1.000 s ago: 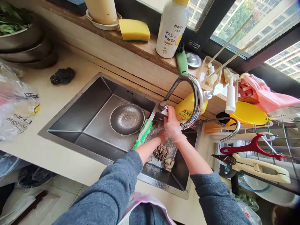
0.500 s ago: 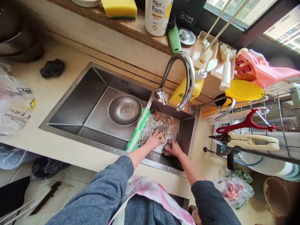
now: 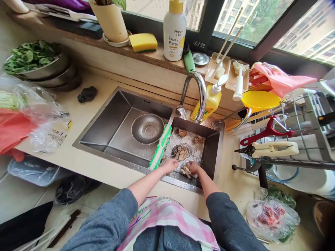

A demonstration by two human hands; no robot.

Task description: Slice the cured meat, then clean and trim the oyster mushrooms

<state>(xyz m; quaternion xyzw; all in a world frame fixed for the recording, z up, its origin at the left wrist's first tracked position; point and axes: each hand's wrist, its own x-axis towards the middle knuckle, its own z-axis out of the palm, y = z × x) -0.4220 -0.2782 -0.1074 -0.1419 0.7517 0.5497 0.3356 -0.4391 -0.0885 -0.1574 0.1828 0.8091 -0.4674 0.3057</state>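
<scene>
Both of my hands are over the smaller right-hand sink basin (image 3: 209, 150). My right hand (image 3: 194, 168) is closed on a clump of mushrooms (image 3: 186, 170) near the basin's front. Beside it on the left, my left hand (image 3: 171, 166) has its fingers drawn together; anything in them is hidden. Another heap of mushrooms (image 3: 180, 152) lies on the basin floor around the drain. Smaller mushroom pieces (image 3: 199, 139) rest toward the back right, and brownish pieces (image 3: 182, 133) at the back left. Shallow water wets the floor.
A green-and-white fuzzy strip (image 3: 160, 148) covers the divider. A perforated metal bowl (image 3: 147, 129) sits in the left basin. The chrome faucet (image 3: 201, 94) arches behind. To the right stand a dish rack (image 3: 309, 118) with pruning shears (image 3: 274, 149) and bagged food (image 3: 272, 218).
The view has tilted up and shifted left. My left hand has drawn back from the mushrooms and its fingers have closed. The churning water has calmed, and the right hand's clump now shows.
</scene>
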